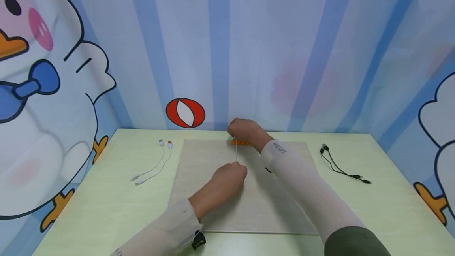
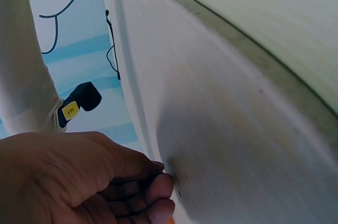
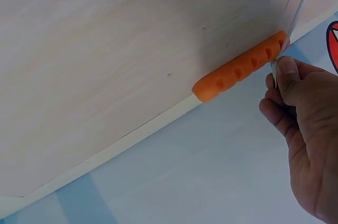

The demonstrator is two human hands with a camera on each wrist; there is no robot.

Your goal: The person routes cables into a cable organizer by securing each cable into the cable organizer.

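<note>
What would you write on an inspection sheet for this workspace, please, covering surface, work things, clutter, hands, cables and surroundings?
Surface: flat, pale wood-look rectangular board on a light yellow-green table.
Work things: thin white cord, stretched straight between the hands; orange, notched, bar-shaped piece at the board's far edge.
Clutter: nothing seen.
Hands: left hand grips the cord's nearer part; the fingers of the right hand pinch its farther part, close to the orange piece.
Cables: two thin white cables lie left of the board; thin black cables lie to its right.
Surroundings: light-blue striped backdrop with cartoon prints.
</note>
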